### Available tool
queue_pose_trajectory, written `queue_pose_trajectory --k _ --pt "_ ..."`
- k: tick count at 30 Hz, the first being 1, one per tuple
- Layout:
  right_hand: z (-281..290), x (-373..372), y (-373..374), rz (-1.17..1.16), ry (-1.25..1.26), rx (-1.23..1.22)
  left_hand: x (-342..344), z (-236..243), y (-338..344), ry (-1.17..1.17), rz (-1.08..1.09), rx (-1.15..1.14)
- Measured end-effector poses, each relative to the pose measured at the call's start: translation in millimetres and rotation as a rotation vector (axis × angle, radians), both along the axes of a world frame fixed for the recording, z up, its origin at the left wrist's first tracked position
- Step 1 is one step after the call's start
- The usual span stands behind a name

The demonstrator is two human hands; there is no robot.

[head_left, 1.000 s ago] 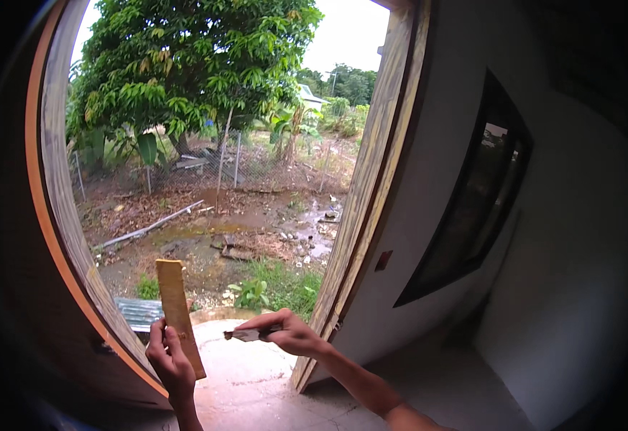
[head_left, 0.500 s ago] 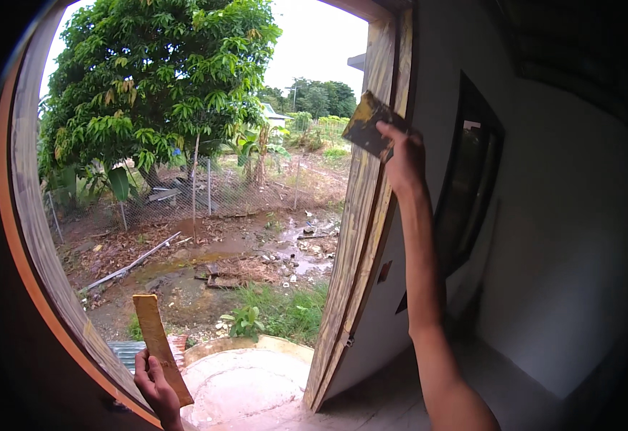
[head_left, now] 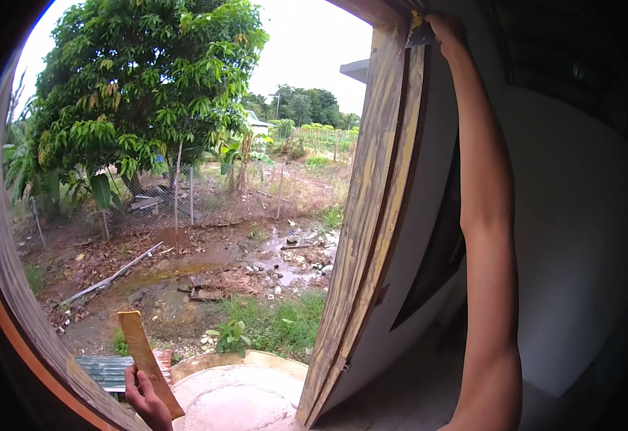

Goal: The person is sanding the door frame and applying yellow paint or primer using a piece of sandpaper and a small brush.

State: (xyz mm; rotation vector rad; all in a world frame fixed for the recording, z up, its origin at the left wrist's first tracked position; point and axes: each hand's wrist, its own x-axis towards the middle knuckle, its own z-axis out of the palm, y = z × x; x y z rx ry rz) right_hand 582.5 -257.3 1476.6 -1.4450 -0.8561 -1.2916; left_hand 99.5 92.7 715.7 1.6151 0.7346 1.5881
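My right hand (head_left: 449, 36) is raised high at the top right, closed on a flat putty scraper (head_left: 420, 33) with yellow smears. The blade lies against the upper part of the streaked wooden door jamb (head_left: 371, 172). Yellowish filler marks run down the jamb's length. Low on the left, my left hand (head_left: 149, 402) grips a long flat strip (head_left: 146, 352) coated yellow-brown, held upright and tilted, apart from the frame. The fingers of my right hand are partly in shadow.
The left door jamb (head_left: 1, 194) curves along the picture's edge. Beyond the threshold lie a round concrete step (head_left: 242, 395), corrugated sheets (head_left: 102, 372), muddy ground and a wire fence (head_left: 220, 190). A dark-framed window (head_left: 432, 266) and white wall (head_left: 565, 237) are at right.
My right hand has moved up and to the right with the scraper, from beside the jamb to its upper end. The left hand and strip have shifted slightly left and down in view.
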Motion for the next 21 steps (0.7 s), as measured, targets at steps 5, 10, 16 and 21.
queue_pose_trajectory --k 5,10,16,21 --pt "-18.9 -31.9 79.5 -0.335 0.132 -0.009 4.0 6.3 -4.4 0.019 0.041 -0.057" --pt "13.1 -17.4 72.2 -0.617 0.061 -0.019 26.0 10.0 -2.2 0.082 0.043 -0.107" --pt "40.5 -6.8 38.4 -0.549 0.000 -0.071 28.7 -9.2 19.9 0.039 0.089 -0.080" --pt "47.3 11.2 28.3 -0.535 0.009 -0.100 36.1 -23.1 30.5 0.057 0.061 -0.081"
